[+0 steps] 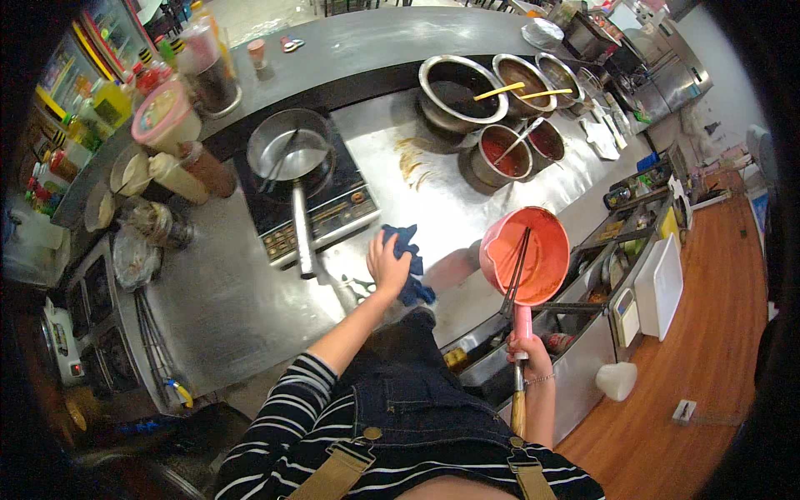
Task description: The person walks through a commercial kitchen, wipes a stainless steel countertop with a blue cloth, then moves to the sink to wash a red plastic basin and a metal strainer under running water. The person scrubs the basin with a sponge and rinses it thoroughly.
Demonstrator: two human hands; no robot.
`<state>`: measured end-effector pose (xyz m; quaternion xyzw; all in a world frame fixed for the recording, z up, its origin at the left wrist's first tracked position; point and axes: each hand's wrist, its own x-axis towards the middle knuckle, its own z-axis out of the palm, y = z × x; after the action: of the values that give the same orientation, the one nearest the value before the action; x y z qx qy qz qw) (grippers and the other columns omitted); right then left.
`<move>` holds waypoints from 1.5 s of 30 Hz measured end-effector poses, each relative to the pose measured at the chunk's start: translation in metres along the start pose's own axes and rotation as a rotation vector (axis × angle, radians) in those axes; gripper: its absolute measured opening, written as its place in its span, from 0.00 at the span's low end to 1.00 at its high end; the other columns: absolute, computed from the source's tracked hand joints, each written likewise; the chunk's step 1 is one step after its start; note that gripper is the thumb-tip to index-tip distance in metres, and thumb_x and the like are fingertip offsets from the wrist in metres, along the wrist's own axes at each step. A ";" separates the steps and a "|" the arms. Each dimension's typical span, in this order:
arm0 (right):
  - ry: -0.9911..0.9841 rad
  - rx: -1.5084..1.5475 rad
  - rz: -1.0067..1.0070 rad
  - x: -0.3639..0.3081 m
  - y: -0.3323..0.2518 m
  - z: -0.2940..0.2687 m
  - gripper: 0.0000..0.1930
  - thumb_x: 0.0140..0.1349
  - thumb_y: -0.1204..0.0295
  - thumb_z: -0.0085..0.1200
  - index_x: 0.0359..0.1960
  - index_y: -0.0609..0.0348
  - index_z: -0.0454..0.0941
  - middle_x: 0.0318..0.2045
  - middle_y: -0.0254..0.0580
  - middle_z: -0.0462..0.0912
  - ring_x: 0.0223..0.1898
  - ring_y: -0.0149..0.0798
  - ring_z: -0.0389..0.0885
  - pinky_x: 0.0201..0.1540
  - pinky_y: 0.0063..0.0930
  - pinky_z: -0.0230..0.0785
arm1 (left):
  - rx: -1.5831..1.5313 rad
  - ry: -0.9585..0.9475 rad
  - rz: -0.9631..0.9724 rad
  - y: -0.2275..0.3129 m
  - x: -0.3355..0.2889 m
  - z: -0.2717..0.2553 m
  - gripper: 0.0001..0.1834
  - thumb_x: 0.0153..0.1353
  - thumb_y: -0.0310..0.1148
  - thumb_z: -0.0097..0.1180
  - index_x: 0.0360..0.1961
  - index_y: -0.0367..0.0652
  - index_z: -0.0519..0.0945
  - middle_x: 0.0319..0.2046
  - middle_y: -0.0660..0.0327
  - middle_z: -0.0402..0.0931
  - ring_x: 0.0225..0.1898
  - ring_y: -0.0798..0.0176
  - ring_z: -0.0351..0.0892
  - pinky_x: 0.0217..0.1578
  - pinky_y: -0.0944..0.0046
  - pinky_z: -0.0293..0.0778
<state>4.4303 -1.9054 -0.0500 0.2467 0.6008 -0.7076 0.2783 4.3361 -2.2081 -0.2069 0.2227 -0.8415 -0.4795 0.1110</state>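
On the steel counter, my left hand (388, 267) grips a crumpled dark blue cloth (403, 237), its fingers bent over it. To the right, my right hand (532, 353) is wrapped round the handle of a pink saucepan (548, 248), which is tilted so its reddish-smeared inside shows. Dark chopsticks (518, 271) lean across the saucepan's rim. Below the right hand runs a wooden handle (518, 408); what it belongs to is hidden. Brown smears (414, 162) mark the counter beyond the cloth.
A metal pan (287, 150) with tongs inside stands on the induction cooker (337, 212) at left. Several sauce pots, including a large one (437, 117), line the back right. Bottles and tubs (167, 117) crowd the left. An open drawer-like bay (583, 325) lies right.
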 end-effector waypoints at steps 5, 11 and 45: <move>0.081 -0.161 -0.010 0.027 -0.048 -0.078 0.09 0.43 0.75 0.56 0.28 0.58 0.71 0.20 0.30 0.71 0.19 0.26 0.69 0.21 0.19 0.62 | 0.466 0.165 -0.107 0.041 0.032 0.099 0.36 0.49 0.41 0.55 0.60 0.40 0.64 0.66 0.50 0.44 0.67 0.47 0.41 0.64 0.46 0.40; 0.076 -0.081 -0.054 0.059 -0.098 -0.128 0.09 0.43 0.77 0.57 0.27 0.59 0.70 0.20 0.30 0.71 0.19 0.26 0.69 0.23 0.18 0.61 | 0.566 0.296 -0.115 0.062 0.125 0.129 0.32 0.53 0.41 0.53 0.59 0.40 0.65 0.66 0.53 0.47 0.67 0.50 0.42 0.65 0.47 0.38; 0.238 0.142 -0.053 0.082 -0.134 -0.136 0.10 0.41 0.79 0.55 0.28 0.61 0.70 0.20 0.35 0.72 0.18 0.29 0.71 0.23 0.21 0.66 | 0.504 -0.227 0.696 0.060 0.275 0.113 0.14 0.36 0.41 0.58 0.18 0.41 0.74 0.26 0.53 0.70 0.34 0.49 0.72 0.34 0.52 0.71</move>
<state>4.2800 -1.7629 -0.0317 0.3319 0.5842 -0.7214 0.1680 4.0332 -2.2284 -0.2216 -0.1079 -0.9638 -0.2150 0.1150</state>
